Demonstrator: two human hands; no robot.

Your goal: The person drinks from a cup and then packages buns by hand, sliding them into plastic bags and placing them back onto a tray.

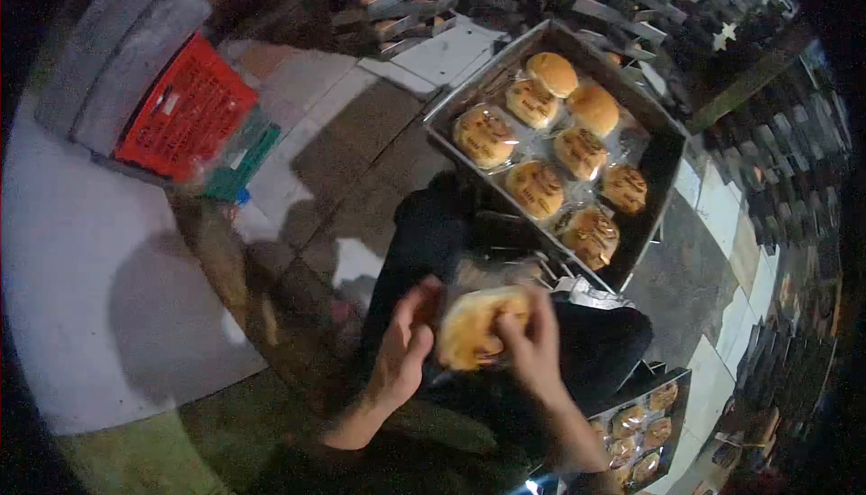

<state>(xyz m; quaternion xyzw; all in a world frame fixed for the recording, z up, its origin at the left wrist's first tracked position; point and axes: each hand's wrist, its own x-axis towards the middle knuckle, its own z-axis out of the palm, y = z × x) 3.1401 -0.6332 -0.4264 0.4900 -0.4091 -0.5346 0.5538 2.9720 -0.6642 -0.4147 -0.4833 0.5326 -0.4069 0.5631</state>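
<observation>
A round golden bun [471,328] with dark brown markings is in front of my lap, blurred by motion. My right hand [534,337] grips its right side, the thumb pressed over the top face. My left hand [408,342] is at the bun's left edge, thumb and fingers apart and curved toward it; whether the fingertips touch the bun is hard to make out. Something pale and see-through, like plastic film, shows blurred just beyond the bun. Past my knees a metal tray [672,184] holds several similar buns, most in clear printed wrappers, and two plain-looking ones at the far end.
A second tray [678,396] with several wrapped buns stands at lower right. At left are a red plastic crate [185,111] and a green piece [248,166] beside it. Stacked trays or slats [776,125] line the right side. Pale tiles [433,48] show on the floor.
</observation>
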